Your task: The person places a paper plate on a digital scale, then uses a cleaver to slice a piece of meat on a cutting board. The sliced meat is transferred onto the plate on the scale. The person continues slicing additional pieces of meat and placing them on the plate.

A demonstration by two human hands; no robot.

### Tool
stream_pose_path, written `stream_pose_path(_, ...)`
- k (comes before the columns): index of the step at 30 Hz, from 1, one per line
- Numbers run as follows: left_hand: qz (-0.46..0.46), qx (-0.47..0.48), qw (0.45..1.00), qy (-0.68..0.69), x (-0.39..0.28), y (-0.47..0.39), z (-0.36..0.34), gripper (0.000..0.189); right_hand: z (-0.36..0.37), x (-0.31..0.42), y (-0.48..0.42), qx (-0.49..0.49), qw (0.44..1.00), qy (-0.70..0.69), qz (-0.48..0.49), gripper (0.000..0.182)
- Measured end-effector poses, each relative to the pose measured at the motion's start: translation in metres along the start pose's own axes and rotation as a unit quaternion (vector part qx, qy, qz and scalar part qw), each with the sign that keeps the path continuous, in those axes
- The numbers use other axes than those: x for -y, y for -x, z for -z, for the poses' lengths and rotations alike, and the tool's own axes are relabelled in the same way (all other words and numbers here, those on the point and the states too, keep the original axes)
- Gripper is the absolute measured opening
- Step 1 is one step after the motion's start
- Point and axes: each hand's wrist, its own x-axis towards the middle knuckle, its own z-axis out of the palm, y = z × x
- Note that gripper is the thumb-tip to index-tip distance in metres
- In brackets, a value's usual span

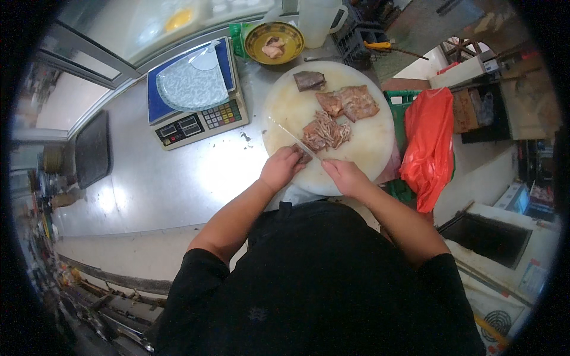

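My right hand (345, 175) grips a knife (291, 135), its blade pointing up and to the left over the lower left part of a round white cutting board (374, 147). Just left of the blade, my left hand (282, 167) holds down a piece of brown meat (304, 154) at the board's edge. Beyond the knife lies a heap of sliced meat (327, 131). Flat brown pieces of meat (356, 102) rest at the upper right of the board, and a darker chunk (309, 81) lies near its top. The knife's handle is hidden in my right hand.
A digital scale (200, 127) with a patterned plate (193, 82) stands on the steel counter (156, 191) at the left. Behind the board are a yellow bowl (294, 53) with meat in it and a plastic jug (315, 22). A red plastic bag (427, 142) hangs over a green crate (401, 189) at the right.
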Motion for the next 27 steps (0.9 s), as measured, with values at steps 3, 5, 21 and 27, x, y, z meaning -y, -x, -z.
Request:
stream_pose_path(3,-0.017,-0.008,1.0,-0.012,0.001,0.0,-0.003,0.038,0.009,0.018,0.027,0.001,1.0,-0.007,0.002,0.042)
stream_pose_path(5,-0.002,0.008,1.0,-0.014,0.0,0.0,-0.001,0.037,0.009,0.022,0.033,0.003,1.0,-0.003,-0.001,0.041)
stream_pose_path(21,0.021,-0.022,0.999,-0.018,-0.003,0.003,-0.003,0.035,0.001,0.022,0.022,0.002,1.0,0.015,0.013,0.042)
stream_pose_path(27,0.003,-0.046,0.999,-0.011,-0.004,0.004,-0.005,0.036,-0.003,0.018,0.028,0.023,0.999,0.035,-0.009,0.044)
